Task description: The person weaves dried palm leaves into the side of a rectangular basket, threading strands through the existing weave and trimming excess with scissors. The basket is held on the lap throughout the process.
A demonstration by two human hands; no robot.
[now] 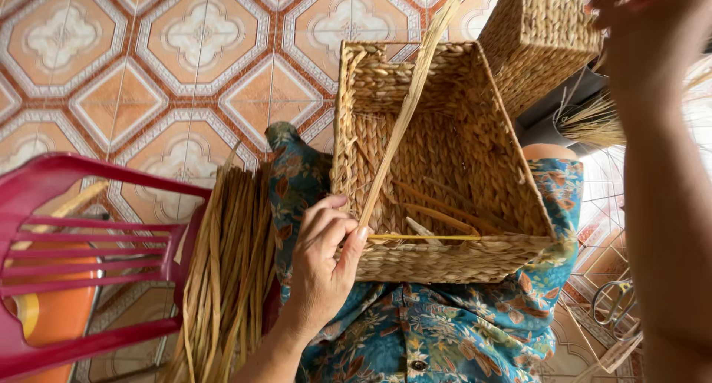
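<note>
Basket: a rectangular woven basket [445, 168] of tan plaited fibre rests on the person's lap, its open mouth facing the camera, over blue floral clothing [445, 331].
Strand: a long flat dried fibre strand [404, 116] rises from the basket's near rim, slanting up and away past the far rim.
Needle-like piece: a thin yellow strip [423, 238] lies along the near rim, just beside the thumb.
Handling: the basket looks light and fairly stiff, its weave rough enough to grip; the rim seems the firmest place to hold. The strand looks thin, bendable and likely to crack if folded sharply, so it is best pinched close to the weave.
Left hand: the left hand [322, 261] sits at the basket's near left corner, wrist bent, fingers curled nearly closed, thumb and forefinger pinching the strand's lower end against the rim.
Right hand: the right hand [645, 12] is raised at the upper right, forearm running down the frame edge; its fingers are cut off, so its grip cannot be told.
Nearby: a second woven basket [538, 34] behind, a bundle of loose fibre strands [226, 279] on the left, a red plastic chair [81, 272], scissors [615, 298] on the patterned tiled floor [148, 71].
</note>
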